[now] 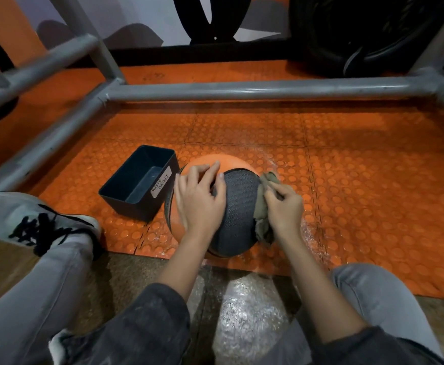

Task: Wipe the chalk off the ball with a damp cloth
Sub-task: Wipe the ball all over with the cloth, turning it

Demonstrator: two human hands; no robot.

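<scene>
Resting on the orange mat (360,180), the ball (238,206) is orange and grey with a bumpy skin. The left hand (198,196) lies on top of the ball, fingers spread and pressing down, not curled round anything. The right hand (285,209) pinches a scrunched-up cloth (261,227) and holds it against the right side of the ball. A black bin (136,209) stands just left of the ball. The ball looks big and firm, maybe heavy — too wide for one hand to hold. It is round, so it can roll away, and a flat hand on top is a good way to stop that. The bumps likely help the grip, but a wet patch could be slippery. The cloth is soft and floppy — best bunched in the fingers.
</scene>
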